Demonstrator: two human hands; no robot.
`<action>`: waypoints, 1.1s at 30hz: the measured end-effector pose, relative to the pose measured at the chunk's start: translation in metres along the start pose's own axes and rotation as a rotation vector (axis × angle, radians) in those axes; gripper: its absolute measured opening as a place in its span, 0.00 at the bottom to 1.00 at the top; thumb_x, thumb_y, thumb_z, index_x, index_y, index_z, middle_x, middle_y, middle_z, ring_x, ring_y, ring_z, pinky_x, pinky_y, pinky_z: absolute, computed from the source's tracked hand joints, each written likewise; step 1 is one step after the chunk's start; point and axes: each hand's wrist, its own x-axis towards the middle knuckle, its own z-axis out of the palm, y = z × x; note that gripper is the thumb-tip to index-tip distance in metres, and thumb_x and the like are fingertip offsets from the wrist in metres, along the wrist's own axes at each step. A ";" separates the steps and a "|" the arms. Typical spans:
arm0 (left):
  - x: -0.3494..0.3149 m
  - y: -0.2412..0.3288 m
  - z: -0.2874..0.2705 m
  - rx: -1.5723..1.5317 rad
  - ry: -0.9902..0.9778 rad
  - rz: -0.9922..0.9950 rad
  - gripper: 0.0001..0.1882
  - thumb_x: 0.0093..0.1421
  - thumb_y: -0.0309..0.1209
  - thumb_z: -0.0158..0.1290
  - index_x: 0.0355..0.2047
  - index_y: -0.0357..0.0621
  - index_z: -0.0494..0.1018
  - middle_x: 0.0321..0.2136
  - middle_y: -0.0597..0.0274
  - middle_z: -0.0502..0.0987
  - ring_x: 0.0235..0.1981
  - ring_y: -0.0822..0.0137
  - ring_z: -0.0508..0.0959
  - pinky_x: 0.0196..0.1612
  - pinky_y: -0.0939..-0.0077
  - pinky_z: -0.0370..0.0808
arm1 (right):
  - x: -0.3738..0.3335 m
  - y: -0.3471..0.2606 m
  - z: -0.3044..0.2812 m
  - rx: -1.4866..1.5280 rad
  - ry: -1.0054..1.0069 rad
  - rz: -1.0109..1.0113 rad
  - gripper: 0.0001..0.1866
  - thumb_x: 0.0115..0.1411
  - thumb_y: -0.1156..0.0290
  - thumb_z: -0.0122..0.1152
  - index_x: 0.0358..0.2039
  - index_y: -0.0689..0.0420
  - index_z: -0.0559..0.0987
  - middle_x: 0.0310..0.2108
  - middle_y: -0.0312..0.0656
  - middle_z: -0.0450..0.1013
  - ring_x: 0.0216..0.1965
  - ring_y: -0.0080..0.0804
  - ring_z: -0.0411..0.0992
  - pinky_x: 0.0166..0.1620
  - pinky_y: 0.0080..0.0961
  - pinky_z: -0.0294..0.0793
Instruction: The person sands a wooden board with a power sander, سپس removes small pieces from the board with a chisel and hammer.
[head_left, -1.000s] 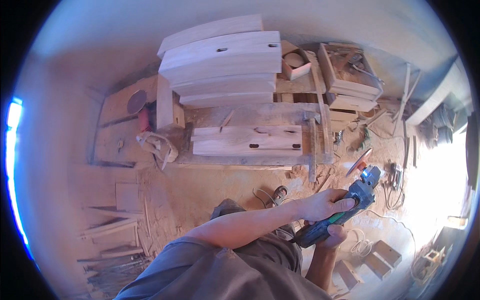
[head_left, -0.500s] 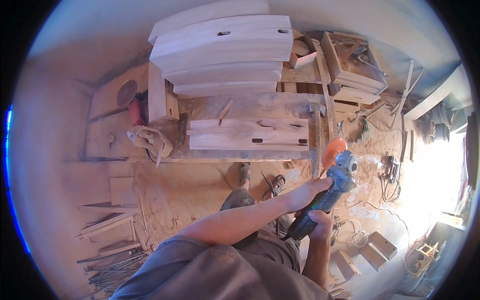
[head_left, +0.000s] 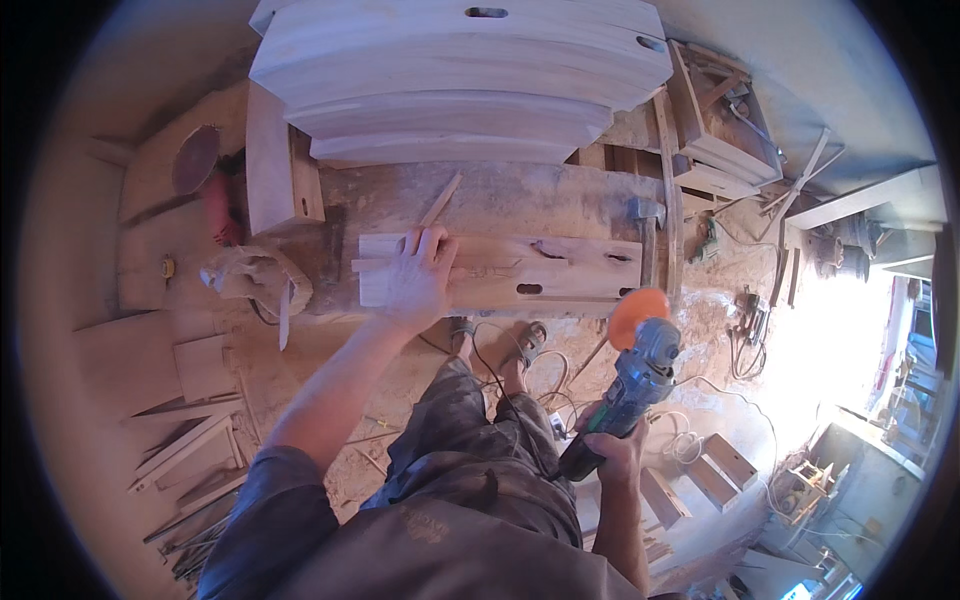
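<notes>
- The left arm reaches up and forward from the lower left, its forearm point(head_left: 350, 375) bare below a short sleeve point(head_left: 285, 500).
- The left hand point(head_left: 422, 287) is palm down, its back showing, the fingers point(head_left: 432, 240) stretched forward and slightly parted, the thumb out to the right.
- The right forearm point(head_left: 622, 530), also bare, rises steeply from the lower edge.
- The right hand point(head_left: 620, 452) is curled in a grip, thumb across the near side, other fingers mostly hidden.
- The two hands are well apart, the left farther forward.

Matt wooden board point(head_left: 500, 282), metal grinder head point(head_left: 656, 343), matt cloth trousers point(head_left: 447, 425)
</notes>
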 end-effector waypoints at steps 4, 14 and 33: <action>0.004 -0.017 0.006 -0.023 -0.071 0.152 0.14 0.56 0.28 0.63 0.42 0.39 0.74 0.41 0.54 0.71 0.48 0.48 0.72 0.48 0.51 0.72 | 0.005 0.004 0.015 0.088 -0.027 0.018 0.27 0.36 0.73 0.68 0.41 0.64 0.76 0.27 0.43 0.79 0.29 0.30 0.78 0.37 0.25 0.77; 0.015 0.010 -0.002 -0.154 -0.486 -0.129 0.12 0.64 0.36 0.59 0.43 0.43 0.76 0.34 0.46 0.82 0.37 0.41 0.82 0.40 0.46 0.76 | 0.014 0.028 0.033 -0.153 0.016 0.139 0.27 0.42 0.70 0.77 0.44 0.61 0.78 0.33 0.38 0.80 0.33 0.26 0.78 0.41 0.27 0.78; 0.009 0.006 0.007 -0.194 -0.360 -0.041 0.06 0.57 0.29 0.63 0.34 0.44 0.78 0.32 0.53 0.80 0.33 0.46 0.82 0.36 0.55 0.78 | 0.042 0.020 0.067 -0.178 0.030 0.208 0.29 0.42 0.72 0.76 0.47 0.61 0.77 0.35 0.40 0.79 0.36 0.31 0.77 0.45 0.31 0.78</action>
